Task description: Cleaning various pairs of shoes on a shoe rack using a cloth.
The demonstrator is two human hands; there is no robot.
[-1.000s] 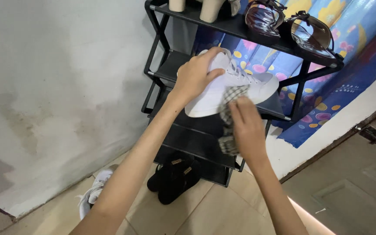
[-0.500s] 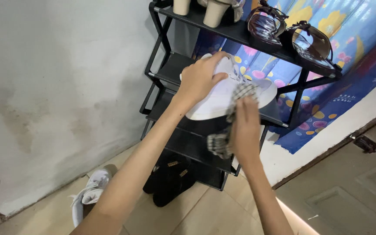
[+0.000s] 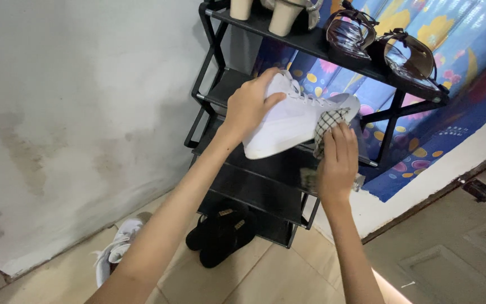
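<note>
Head view. Left hand (image 3: 248, 107) grips a white sneaker (image 3: 293, 118) at its heel end, fingers curled over the upper and thumb on the side. The shoe is held in the air in front of a black shoe rack (image 3: 265, 180), level with the rack's second shelf, sole facing down and toward the camera, toe pointing right. White laces show along the top.

Right hand (image 3: 337, 160) is closed on a checked cloth (image 3: 328, 125), white with dark lines. The cloth is pressed against the toe end of the sneaker, one end bunched over the toe, the rest trailing down beneath the palm. Fingers lie flat over the cloth, knuckles up.

Top shelf of the rack carries a pair of dark brown sandals (image 3: 381, 45) at right and beige block heels (image 3: 282, 14) at left, cut off by the frame edge. On the tiled floor (image 3: 265, 276), black slippers (image 3: 223, 233) sit at the foot of the rack. A second white sneaker (image 3: 113, 253) lies on the floor near the stained white wall (image 3: 74, 112), partly hidden behind the left forearm. A blue patterned curtain (image 3: 457, 50) hangs behind the rack.
</note>
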